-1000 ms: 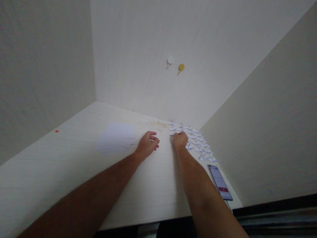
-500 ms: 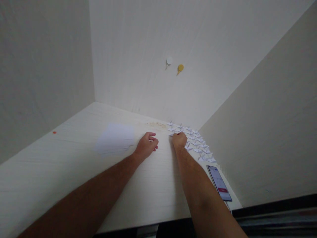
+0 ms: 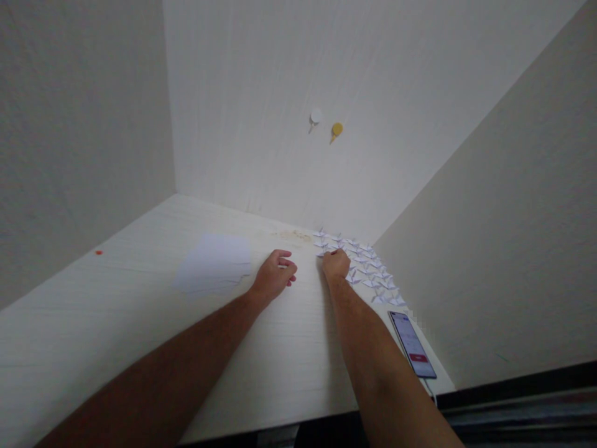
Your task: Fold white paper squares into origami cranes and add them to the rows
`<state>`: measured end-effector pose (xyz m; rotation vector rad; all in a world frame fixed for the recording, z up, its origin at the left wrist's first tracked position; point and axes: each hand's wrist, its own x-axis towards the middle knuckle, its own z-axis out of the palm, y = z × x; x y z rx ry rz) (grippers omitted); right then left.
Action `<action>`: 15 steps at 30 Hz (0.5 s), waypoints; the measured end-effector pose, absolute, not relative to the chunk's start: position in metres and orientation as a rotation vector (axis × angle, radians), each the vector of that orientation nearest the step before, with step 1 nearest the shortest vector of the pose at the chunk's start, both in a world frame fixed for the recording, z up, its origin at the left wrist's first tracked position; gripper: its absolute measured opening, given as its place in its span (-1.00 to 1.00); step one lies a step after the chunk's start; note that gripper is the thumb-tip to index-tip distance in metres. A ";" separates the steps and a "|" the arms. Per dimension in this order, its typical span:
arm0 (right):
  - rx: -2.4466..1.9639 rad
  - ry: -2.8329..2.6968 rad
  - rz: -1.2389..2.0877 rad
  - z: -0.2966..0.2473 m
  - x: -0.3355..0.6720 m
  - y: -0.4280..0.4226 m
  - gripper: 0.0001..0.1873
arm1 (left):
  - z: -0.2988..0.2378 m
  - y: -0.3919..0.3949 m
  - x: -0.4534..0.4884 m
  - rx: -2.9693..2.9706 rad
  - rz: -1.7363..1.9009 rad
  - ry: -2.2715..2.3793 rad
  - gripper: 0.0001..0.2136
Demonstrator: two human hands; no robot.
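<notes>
Folded white paper cranes [image 3: 368, 264] stand in close rows at the back right of the white table. My right hand [image 3: 336, 262] is at the left side of these rows, its fingers closed in a pinch. The tip of a paper crane [image 3: 320, 254] shows just left of those fingers; the hand hides the rest. To the left, my left hand [image 3: 276, 272] hovers or rests over the bare tabletop, fingers loosely curled and apart, holding nothing. Beyond it lies a loose pile of white paper sheets [image 3: 214, 264].
A phone [image 3: 412, 345] with a lit screen and a cable lies at the table's right edge. Walls enclose the table on the left, back and right. A white hook [image 3: 316, 116] and a yellow hook [image 3: 336, 129] are on the back wall. An orange spot [image 3: 99, 252] is far left.
The whole view has shifted slightly. Both hands keep nearly the same place and pose, and the cranes, paper and phone stay put.
</notes>
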<state>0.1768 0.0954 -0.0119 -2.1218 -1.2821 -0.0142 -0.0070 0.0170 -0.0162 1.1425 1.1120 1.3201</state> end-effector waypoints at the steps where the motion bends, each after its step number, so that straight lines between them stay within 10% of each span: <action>1: -2.122 -1.283 -0.016 -0.012 0.177 0.095 -0.89 | -0.016 0.017 -0.007 1.145 1.318 1.118 -0.69; 15: -2.126 -1.271 -0.029 -0.014 0.175 0.092 -0.88 | -0.011 0.015 -0.007 1.124 1.318 1.138 -0.69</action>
